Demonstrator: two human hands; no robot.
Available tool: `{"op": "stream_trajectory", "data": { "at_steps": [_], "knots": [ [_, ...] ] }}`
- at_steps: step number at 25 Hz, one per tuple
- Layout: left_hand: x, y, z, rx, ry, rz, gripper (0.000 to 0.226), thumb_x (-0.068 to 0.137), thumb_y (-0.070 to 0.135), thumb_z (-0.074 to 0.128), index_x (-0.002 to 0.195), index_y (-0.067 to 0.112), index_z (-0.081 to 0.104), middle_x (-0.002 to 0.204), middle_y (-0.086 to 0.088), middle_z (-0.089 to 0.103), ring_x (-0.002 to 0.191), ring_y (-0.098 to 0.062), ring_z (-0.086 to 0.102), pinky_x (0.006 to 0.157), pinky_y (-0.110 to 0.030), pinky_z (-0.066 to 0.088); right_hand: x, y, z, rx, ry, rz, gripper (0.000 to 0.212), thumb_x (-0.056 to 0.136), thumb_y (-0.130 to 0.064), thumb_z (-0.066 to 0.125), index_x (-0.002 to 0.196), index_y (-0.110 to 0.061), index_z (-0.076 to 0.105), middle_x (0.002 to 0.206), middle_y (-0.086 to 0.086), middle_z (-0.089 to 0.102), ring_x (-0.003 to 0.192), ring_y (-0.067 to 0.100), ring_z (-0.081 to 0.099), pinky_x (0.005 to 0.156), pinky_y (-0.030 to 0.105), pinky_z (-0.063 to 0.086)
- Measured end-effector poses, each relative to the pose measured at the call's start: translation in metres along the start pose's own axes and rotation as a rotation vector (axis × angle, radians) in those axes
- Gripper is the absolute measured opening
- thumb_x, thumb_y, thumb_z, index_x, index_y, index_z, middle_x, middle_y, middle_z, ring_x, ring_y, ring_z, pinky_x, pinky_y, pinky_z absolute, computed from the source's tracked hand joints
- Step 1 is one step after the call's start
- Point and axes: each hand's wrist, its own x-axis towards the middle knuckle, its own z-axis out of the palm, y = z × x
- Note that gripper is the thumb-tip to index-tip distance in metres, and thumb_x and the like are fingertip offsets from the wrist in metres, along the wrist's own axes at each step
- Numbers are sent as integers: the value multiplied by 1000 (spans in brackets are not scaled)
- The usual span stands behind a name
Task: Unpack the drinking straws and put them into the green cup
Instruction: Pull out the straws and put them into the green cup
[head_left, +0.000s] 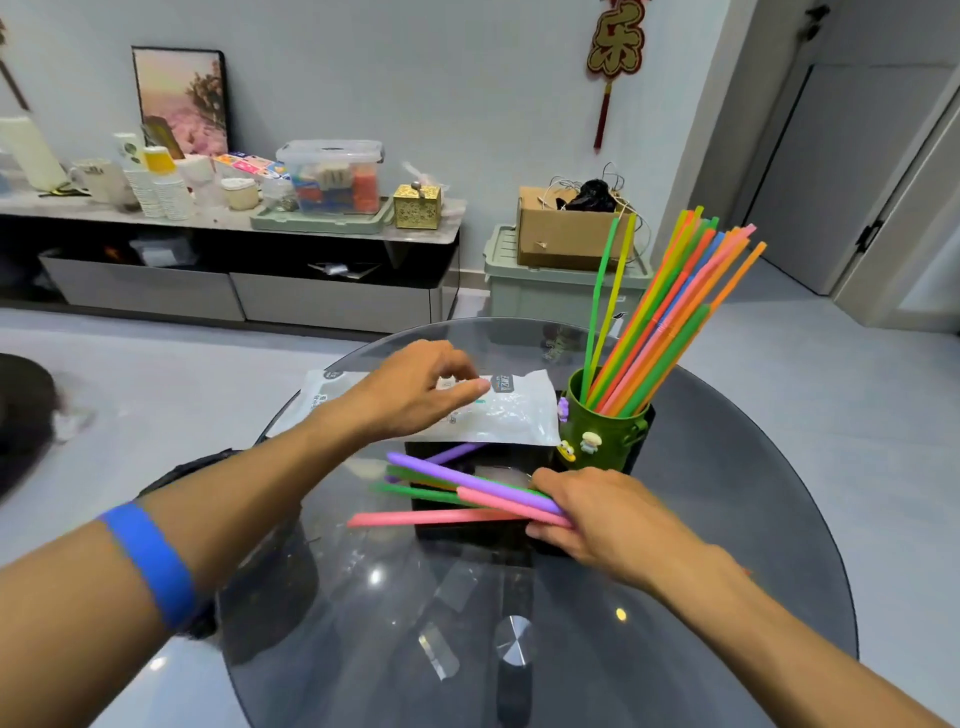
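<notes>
I see my left hand (415, 387) resting on the straw packet (511, 415), print unreadable, fingers loosely curled. My right hand (597, 512) pinches loose straws (467, 493) mid-surface. The green cup (605, 434) beside them holds upright straws.

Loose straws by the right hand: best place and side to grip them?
Hedged: take the loose straws at their right ends, coming from the right, where they converge under the right hand. Their left ends fan apart. That grip also leaves the left ends free to tip into the green cup.
</notes>
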Motion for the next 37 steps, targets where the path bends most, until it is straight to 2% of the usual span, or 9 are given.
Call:
{"op": "stream_trajectory", "data": {
  "at_steps": [3,6,8,18,25,29,34,35,37],
  "knots": [
    [-38,11,-15,-6,-140,3,54,90,64,40,85,17,67,80,0,65,73,-16,58,68,-39,49,6,-8,-6,-83,41,-87,30,91,-53,54,90,-29,37,99,-3,58,85,25,56,62,33,35],
    [-75,28,-10,100,-468,30,55,85,72,39,100,25,64,92,3,63,85,-14,57,77,-39,49,8,-17,-5,-98,42,-101,39,87,-54,59,108,-23,47,108,-2,52,98,24,54,68,36,40],
    [-89,39,4,260,-498,87,51,84,65,53,114,25,58,103,3,60,94,-17,55,80,-41,49,5,-19,-7,-81,40,-91,50,82,-55,64,118,-24,49,115,-3,51,104,22,51,80,38,44],
    [-106,62,35,654,-277,139,19,92,23,41,104,16,53,107,-5,51,97,-28,49,64,-40,36,-15,-21,-1,-70,29,-64,16,91,-33,53,102,-21,51,103,0,53,95,23,53,69,35,39],
    [-98,79,51,569,-211,70,13,88,21,46,98,16,52,104,-7,51,95,-28,49,67,-36,29,-13,-32,3,-248,41,-87,22,93,-9,44,113,-15,46,110,7,52,94,28,50,71,37,33],
    [-92,76,49,314,-55,2,12,85,14,44,88,22,35,83,-7,59,74,-33,55,57,-35,28,-17,-29,-31,-316,263,-95,25,89,-15,53,113,-18,54,107,5,58,98,30,52,86,40,40],
    [-82,63,37,189,88,-108,20,94,31,46,83,25,31,71,3,47,65,-34,48,54,-37,31,-32,-31,-71,-217,651,-123,30,78,-19,66,107,-13,63,105,6,63,98,28,57,88,41,47],
    [-79,62,35,155,126,-170,26,95,41,48,79,25,34,66,4,47,64,-34,49,54,-37,33,-36,-32,-74,-139,657,-192,22,78,-24,67,99,-17,63,94,1,62,88,23,57,77,37,47],
    [-76,60,29,69,221,-282,45,89,56,53,65,20,41,53,3,46,59,-30,48,51,-35,33,-46,-38,-73,52,361,-310,24,78,-46,67,88,-31,51,78,-14,53,71,12,50,60,29,39]
  ]
}}
